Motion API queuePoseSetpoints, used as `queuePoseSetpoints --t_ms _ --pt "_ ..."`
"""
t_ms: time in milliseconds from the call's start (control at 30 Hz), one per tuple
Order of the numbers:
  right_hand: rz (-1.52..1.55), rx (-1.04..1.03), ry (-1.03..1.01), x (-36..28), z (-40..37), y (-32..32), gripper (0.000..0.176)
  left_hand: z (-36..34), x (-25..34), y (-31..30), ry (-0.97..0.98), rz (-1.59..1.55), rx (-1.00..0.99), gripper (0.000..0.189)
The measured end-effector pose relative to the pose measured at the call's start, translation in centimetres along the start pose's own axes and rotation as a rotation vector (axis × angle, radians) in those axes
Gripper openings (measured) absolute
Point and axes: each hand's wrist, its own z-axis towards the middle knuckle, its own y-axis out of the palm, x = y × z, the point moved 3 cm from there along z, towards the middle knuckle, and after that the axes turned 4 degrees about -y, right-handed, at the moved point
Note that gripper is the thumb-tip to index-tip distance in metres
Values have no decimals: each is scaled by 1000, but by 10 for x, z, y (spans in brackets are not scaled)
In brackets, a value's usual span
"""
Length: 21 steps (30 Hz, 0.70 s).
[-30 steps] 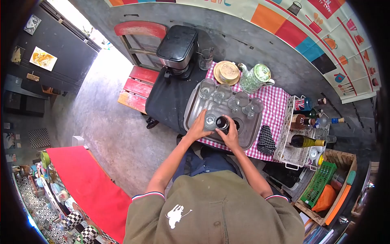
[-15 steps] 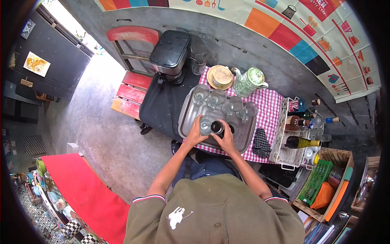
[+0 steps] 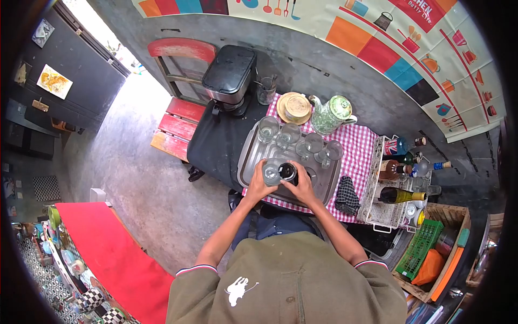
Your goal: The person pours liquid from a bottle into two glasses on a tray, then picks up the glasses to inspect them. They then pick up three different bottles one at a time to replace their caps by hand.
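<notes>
My left hand (image 3: pixel 260 182) is wrapped round a clear glass (image 3: pixel 271 171) over the near part of a metal tray (image 3: pixel 247 156). Close against it, my right hand (image 3: pixel 302 186) grips a glass with dark contents (image 3: pixel 287 171). The two glasses are side by side, seen from above. Several clear glass mugs (image 3: pixel 290 133) stand in a row along the tray's far side. The tray rests on a pink checkered cloth (image 3: pixel 359 143). Behind it are a green patterned teapot (image 3: pixel 331 113) and a yellowish cup on a saucer (image 3: pixel 296 107).
A black coffee maker (image 3: pixel 229 73) and a glass with utensils (image 3: pixel 266 90) stand at the back left. To the right are a dark checkered cloth (image 3: pixel 347 195), a white rack (image 3: pixel 372 202) with bottles, and a wooden crate (image 3: pixel 458 216). A red chair (image 3: pixel 178 127) stands further left.
The view has shifted slightly. Both hands still hold the two glasses in nearly the same place over the tray.
</notes>
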Motion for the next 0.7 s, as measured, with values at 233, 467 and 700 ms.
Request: queuePoseSetpoints --t_ms 233,467,700 --pt "-4 -66 -70 -23 13 -9 70 -9 17 -9 8 -28 54 110" --pt "-43 -101 -240 -41 27 -15 68 -16 29 -20 51 -25 108 113" --pt "-51 -136 -279 -54 40 -20 68 -12 39 -29 55 -16 107 114"
